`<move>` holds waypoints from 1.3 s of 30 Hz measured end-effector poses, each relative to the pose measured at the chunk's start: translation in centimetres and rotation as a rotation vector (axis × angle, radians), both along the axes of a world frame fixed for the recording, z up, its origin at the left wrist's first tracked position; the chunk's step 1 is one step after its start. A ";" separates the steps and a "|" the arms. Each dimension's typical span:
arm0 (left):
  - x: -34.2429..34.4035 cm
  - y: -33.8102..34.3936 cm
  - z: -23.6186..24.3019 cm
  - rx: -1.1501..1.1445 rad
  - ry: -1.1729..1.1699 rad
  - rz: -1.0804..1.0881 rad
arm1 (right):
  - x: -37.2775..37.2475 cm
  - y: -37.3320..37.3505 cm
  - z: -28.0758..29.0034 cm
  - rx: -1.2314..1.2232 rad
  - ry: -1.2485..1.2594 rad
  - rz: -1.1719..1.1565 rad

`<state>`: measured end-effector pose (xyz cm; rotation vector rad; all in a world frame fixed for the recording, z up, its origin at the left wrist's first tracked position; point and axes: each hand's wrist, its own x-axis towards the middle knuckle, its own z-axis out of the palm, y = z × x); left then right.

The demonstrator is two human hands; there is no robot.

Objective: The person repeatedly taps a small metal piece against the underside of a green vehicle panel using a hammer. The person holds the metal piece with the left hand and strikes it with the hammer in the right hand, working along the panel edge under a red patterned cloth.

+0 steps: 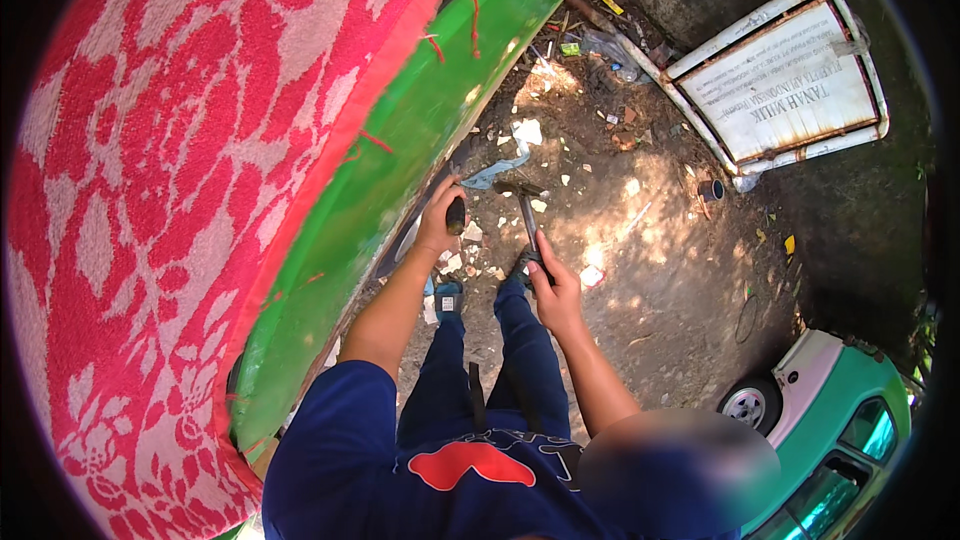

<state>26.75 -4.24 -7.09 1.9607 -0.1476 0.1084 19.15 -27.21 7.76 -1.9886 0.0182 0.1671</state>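
My right hand [558, 290] is wrapped round the handle of a hammer [529, 218]. The hammer's dark head [519, 188] points away from me, above the dirt ground. My left hand [437, 217] is closed on a tool with a thick black handle [456, 216], beside the lower edge of a green vehicle body [400, 140]. The tool's working end is hidden, so its kind does not show. A gap separates the hammer head from the black handle. Pale broken flakes [527, 132] and a bluish strip [495, 172] lie on the ground just beyond my hands.
A red and pink patterned blanket [190, 140] drapes over the green body on my left. A rusty white metal sign frame [780, 80] lies at far right. A dark cup-shaped object [711, 190] is near it. A green and white car [830, 420] stands at lower right.
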 end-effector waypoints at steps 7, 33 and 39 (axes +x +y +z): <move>2.5 -0.9 1.7 -0.010 -0.031 0.074 | -0.2 -1.0 -0.2 0.013 -0.019 -0.060; 4.2 -0.5 2.0 0.099 -0.073 0.125 | -0.9 -0.3 1.8 -0.003 0.110 -0.072; 5.7 -1.3 3.5 0.004 0.037 0.226 | 0.5 1.7 1.3 -0.042 -0.111 0.003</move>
